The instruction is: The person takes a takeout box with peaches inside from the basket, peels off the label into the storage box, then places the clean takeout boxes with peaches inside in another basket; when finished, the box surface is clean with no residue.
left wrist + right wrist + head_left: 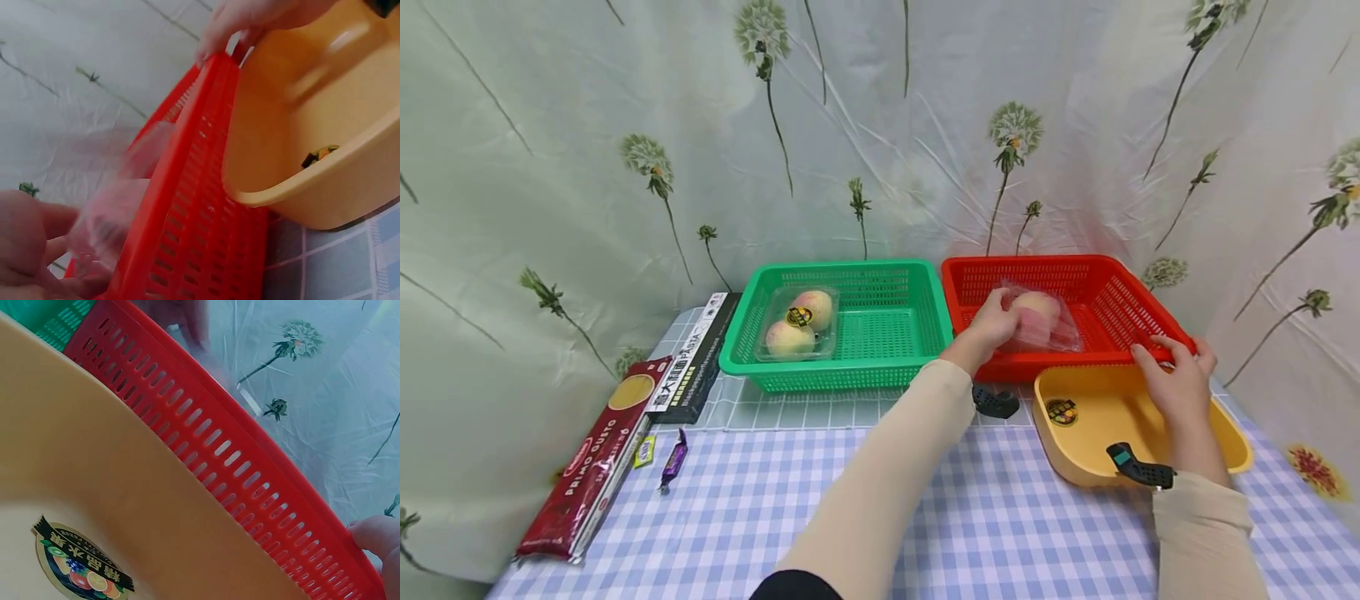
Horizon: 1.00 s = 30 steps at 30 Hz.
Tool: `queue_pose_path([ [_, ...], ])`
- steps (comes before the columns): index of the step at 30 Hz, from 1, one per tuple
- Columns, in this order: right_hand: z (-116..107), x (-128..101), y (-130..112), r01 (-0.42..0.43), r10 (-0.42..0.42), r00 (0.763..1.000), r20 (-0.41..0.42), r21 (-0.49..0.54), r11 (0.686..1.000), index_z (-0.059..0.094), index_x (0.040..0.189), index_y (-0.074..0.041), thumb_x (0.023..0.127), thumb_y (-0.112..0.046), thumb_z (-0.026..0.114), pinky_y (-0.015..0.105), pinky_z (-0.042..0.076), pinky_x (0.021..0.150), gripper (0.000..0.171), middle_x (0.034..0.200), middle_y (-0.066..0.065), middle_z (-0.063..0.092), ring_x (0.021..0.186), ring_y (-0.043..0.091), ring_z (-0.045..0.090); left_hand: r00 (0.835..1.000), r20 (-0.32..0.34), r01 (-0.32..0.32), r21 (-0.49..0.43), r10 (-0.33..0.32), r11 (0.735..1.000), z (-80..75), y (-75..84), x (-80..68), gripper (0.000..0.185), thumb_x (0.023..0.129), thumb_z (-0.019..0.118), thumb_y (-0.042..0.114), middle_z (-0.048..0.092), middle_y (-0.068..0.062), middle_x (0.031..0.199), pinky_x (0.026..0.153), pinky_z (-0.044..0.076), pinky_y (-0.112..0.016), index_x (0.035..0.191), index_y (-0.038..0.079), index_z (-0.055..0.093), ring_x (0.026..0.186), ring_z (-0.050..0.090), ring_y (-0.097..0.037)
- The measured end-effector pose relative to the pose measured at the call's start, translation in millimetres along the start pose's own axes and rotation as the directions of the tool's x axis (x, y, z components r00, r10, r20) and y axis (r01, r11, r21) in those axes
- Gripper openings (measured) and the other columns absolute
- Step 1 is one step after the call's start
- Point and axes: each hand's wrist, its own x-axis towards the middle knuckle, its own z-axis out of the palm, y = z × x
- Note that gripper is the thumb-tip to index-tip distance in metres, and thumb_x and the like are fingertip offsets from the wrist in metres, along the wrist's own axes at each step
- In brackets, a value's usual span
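Note:
My left hand [992,321] reaches into the red basket [1116,300] and holds the left edge of a clear plastic pack of peaches [1036,310]. The pack sits tilted inside the basket, with a pink patch on its near side. In the left wrist view, the pack [112,219] is blurred beside my left fingers [59,219]. My right hand [1180,379] grips the red basket's near right rim; its thumb [372,534] lies over the rim in the right wrist view. Below that hand stands a yellow bin [1112,417] with a fruit sticker [1062,412] inside.
To the left, a green basket [880,371] holds another clear pack of peaches [797,325]. A black-and-white pasta box [696,358], a red pasta packet [591,467], a purple wrapped candy [674,460] and a small yellow-green packet [644,451] lie on the left.

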Motion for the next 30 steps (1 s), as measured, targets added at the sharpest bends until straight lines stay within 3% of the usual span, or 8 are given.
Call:
queue_pose_path([
  [5,-1.7,-0.2,0.4,0.01,-0.01,1.0,0.0,0.016,1.0,0.035,0.151,0.001,0.1,-0.049,0.047,0.066,0.017,0.12,0.073,0.167,0.012,-0.015,0.149,0.056,0.005,1.0,-0.012,0.018,0.145,-0.017,0.989,-0.8,0.0,-0.8,0.061,0.093,0.068,0.017,0.058,-0.002,0.133,0.1,0.054,-0.042,0.147,0.028,0.041,0.105,0.057,-0.02],
  [8,-1.4,-1.9,0.7,0.014,-0.014,1.0,0.006,0.017,1.0,0.035,0.151,0.001,0.1,-0.049,0.047,0.066,0.017,0.12,0.072,0.167,0.013,-0.014,0.149,0.056,0.005,0.999,-0.038,0.046,0.281,-0.037,0.959,-0.1,0.3,-3.7,0.065,0.089,0.073,0.016,0.061,-0.003,0.123,0.094,0.057,-0.039,0.145,0.026,0.041,0.097,0.059,-0.02],
  [11,-0.3,-2.9,0.8,0.008,-0.008,1.0,0.008,0.01,1.0,0.036,0.151,0.0,0.1,-0.049,0.047,0.064,0.021,0.12,0.071,0.167,0.012,-0.014,0.149,0.055,0.007,0.998,-0.053,0.055,0.416,-0.035,0.908,3.0,0.3,-5.0,0.067,0.088,0.075,0.02,0.064,-0.004,0.119,0.091,0.058,-0.036,0.146,0.021,0.042,0.091,0.062,-0.02],
  [18,0.8,-2.4,-0.8,-0.006,0.006,1.0,0.001,-0.012,1.0,0.037,0.151,-0.003,0.1,-0.05,0.047,0.056,0.031,0.118,0.07,0.167,0.009,-0.013,0.15,0.051,0.013,0.998,-0.014,-0.043,0.644,0.068,0.764,9.9,0.0,-3.3,0.054,0.092,0.069,0.036,0.068,0.002,0.125,0.097,0.055,-0.03,0.143,0.024,0.054,0.095,0.062,-0.015],
  [23,0.1,-3.0,-3.8,-0.009,0.009,1.0,-0.001,-0.015,1.0,0.037,0.151,-0.002,0.1,-0.049,0.046,0.059,0.029,0.118,0.07,0.167,0.011,-0.014,0.15,0.052,0.01,0.993,0.08,-0.118,0.662,0.087,0.74,10.0,-1.5,-3.2,0.046,0.095,0.065,0.034,0.066,0.008,0.13,0.103,0.052,-0.031,0.141,0.037,0.057,0.102,0.06,-0.013],
  [27,0.5,-3.9,-3.8,0.006,-0.006,1.0,-0.007,-0.001,1.0,0.037,0.15,0.001,0.1,-0.047,0.047,0.063,0.024,0.119,0.07,0.167,0.013,-0.012,0.149,0.054,0.009,0.971,0.097,-0.225,0.675,0.219,0.702,10.5,-5.7,-0.8,0.041,0.099,0.059,0.03,0.064,0.009,0.133,0.105,0.049,-0.03,0.14,0.035,0.058,0.113,0.06,-0.011],
  [30,0.3,-4.4,-2.7,0.005,-0.005,1.0,-0.004,0.001,1.0,0.036,0.15,0.001,0.1,-0.047,0.047,0.066,0.021,0.118,0.07,0.167,0.013,-0.012,0.148,0.056,0.008,0.929,0.064,-0.314,0.66,0.365,0.682,10.6,-11.1,-2.9,0.035,0.099,0.059,0.028,0.065,0.01,0.128,0.102,0.051,-0.027,0.133,0.031,0.064,0.114,0.06,-0.008],
])
